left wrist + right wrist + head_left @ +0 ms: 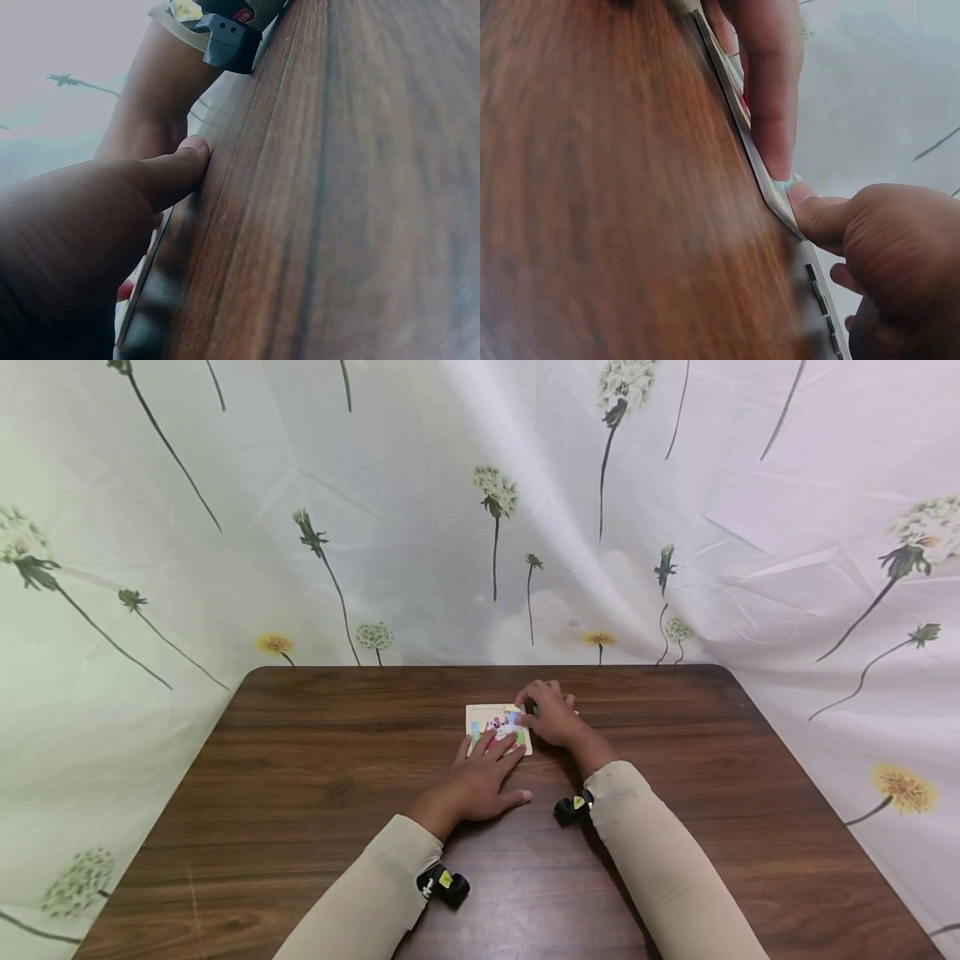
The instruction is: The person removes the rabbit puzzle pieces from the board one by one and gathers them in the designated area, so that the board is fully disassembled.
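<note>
Left hand [477,781], fingers extended, rests on picture board [486,711] on desk [337,793]. Right hand [553,717] curls at its far-right corner; cannot tell if pinching. Likely fitting a piece; next probably calls for pressing flush.

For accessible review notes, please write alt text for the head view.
A person's left hand spreads its fingers over the near side of a small cream rectangular board with colourful pictures; the right hand touches its far right corner. Brown wooden table below, white dandelion-print cloth behind.
</note>
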Motion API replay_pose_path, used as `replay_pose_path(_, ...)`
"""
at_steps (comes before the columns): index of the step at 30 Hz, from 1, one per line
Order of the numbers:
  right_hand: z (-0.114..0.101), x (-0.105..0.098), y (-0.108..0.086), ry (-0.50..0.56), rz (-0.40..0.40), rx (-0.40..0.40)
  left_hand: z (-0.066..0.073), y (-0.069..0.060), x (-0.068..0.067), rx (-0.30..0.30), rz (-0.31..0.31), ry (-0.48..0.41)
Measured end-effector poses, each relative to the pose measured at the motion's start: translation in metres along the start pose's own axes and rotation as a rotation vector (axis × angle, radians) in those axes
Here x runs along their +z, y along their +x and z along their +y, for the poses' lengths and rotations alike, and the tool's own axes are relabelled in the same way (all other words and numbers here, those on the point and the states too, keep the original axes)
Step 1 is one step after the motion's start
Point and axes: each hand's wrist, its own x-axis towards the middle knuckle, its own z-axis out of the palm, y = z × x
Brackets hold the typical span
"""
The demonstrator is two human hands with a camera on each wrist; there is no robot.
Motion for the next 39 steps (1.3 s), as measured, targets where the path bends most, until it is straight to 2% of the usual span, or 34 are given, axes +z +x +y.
replay_pose_path(13,0.0001,-0.0010,-0.0009,0.027,0.040,-0.033,0.0003,-0.0002,-0.0006,-0.009,-0.013,-0.004)
replay_pose_path(22,-0.0013,-0.0019,-0.0048,-0.041,0.024,-0.128,0.0006,-0.0007,-0.0001,-0.001,-0.005,-0.018)
replay_pose_path(39,-0.0030,-0.0036,-0.0064,-0.078,-0.001,-0.167,-0.0003,0.0004,0.0008,-0.001,-0.007,-0.037)
